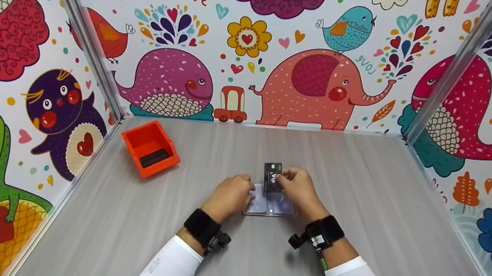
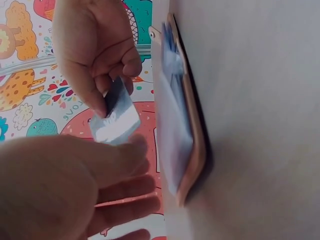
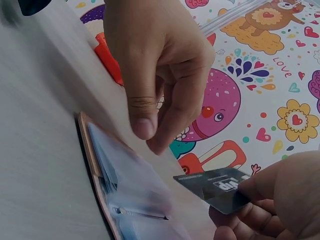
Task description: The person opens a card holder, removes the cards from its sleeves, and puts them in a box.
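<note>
A black card (image 1: 272, 177) printed "VIP" stands raised over an open card holder (image 1: 283, 208). Between thumb and fingers, my right hand (image 1: 302, 190) pinches it by the edge; the right wrist view shows the card (image 3: 215, 191) tilted. The card holder (image 3: 135, 172) lies spread on the table, with clear plastic sleeves and a tan cover. Beside its left half is my left hand (image 1: 231, 195), thumb and fingers loosely bent with a gap between them and nothing held. In the left wrist view its fingers (image 2: 127, 187) extend beneath the card, close to the sleeves (image 2: 172, 115).
An orange bin (image 1: 140, 139) with dark flat pieces (image 1: 154, 158) inside stands at the back left of the grey table (image 1: 353, 169). Printed panels with cartoon animals (image 1: 325, 91) wall the table at the back and both sides. Metal posts (image 1: 447, 82) mark the corners.
</note>
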Available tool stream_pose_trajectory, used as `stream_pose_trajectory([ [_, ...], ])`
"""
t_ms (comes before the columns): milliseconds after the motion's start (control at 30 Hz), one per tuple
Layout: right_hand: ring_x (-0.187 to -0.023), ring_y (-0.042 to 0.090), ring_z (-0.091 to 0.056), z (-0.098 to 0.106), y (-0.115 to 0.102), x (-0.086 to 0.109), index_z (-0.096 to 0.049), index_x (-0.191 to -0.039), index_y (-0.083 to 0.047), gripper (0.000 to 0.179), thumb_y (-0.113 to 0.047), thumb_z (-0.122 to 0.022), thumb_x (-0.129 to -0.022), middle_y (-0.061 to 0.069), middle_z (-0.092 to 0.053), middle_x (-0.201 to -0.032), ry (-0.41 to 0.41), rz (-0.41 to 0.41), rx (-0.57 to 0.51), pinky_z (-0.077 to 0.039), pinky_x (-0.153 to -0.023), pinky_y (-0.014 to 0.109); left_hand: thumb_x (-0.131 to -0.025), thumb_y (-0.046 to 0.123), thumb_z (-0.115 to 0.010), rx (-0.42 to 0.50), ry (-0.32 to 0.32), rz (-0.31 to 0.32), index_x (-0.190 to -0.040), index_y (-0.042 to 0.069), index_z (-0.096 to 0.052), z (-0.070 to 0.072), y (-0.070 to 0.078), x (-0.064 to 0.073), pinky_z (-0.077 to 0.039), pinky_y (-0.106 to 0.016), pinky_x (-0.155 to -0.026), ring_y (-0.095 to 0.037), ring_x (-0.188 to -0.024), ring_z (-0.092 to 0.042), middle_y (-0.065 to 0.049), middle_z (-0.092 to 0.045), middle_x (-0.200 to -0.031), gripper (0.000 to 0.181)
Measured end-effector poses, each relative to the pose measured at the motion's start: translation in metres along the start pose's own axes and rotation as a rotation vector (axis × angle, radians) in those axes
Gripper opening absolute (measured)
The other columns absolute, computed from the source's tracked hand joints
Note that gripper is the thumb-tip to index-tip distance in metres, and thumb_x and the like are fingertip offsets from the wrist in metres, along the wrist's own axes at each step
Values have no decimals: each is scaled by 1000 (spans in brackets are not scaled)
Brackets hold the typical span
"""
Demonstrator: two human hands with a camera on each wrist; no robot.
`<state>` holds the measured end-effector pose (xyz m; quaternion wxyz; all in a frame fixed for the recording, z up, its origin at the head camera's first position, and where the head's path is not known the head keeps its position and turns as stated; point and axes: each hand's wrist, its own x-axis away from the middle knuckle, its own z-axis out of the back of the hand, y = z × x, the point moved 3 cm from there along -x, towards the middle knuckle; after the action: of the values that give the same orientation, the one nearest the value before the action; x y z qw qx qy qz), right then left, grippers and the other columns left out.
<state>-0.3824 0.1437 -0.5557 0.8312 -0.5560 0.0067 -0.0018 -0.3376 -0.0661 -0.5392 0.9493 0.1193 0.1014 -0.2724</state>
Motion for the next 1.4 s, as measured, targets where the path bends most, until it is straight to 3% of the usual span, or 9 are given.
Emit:
stream_pose_trajectory([
  [400, -74, 8, -72, -1, -9, 2, -80, -108, 3, 8, -3, -79, -104, 7, -83, -92, -57, 173, -56, -64, -70, 29, -108, 14, -74, 125, 199, 22, -121, 2, -84, 14, -5, -5, -63, -47, -96, -31, -103, -74, -10, -74, -106, 21],
  [733, -78, 10, -76, -4, -11, 5, -79, -106, 5, 6, -1, -79, -103, 8, -84, -91, -114, 191, -128, -64, -74, 24, -114, 22, -66, 264, 300, 64, -133, -2, -80, 19, -3, -7, -61, -48, -97, -30, -107, -71, -14, -71, -112, 33],
  [1100, -92, 12, -82, -8, -10, 4, -74, -106, 11, 13, -1, -78, -105, 25, -85, -111, -208, 215, -188, -69, -85, 31, -109, 10, -73, 482, 336, 80, -123, 2, -81, 20, -2, -7, -66, -42, -91, -26, -106, -78, -12, -79, -115, 18],
  [1233, -93, 14, -82, -8, -10, 5, -76, -107, 11, 14, -3, -78, -105, 25, -85, -114, -224, 220, -177, -70, -88, 37, -110, 8, -72, 499, 324, 82, -118, 3, -81, 22, 0, -6, -66, -40, -91, -24, -102, -78, -11, -79, -112, 14],
  [1400, -89, 12, -82, -9, -11, 6, -79, -108, 9, 13, -3, -78, -104, 23, -86, -113, -236, 213, -185, -70, -85, 35, -110, 8, -71, 483, 307, 86, -116, 3, -80, 22, 0, -6, -66, -41, -91, -24, -101, -77, -10, -78, -110, 12],
])
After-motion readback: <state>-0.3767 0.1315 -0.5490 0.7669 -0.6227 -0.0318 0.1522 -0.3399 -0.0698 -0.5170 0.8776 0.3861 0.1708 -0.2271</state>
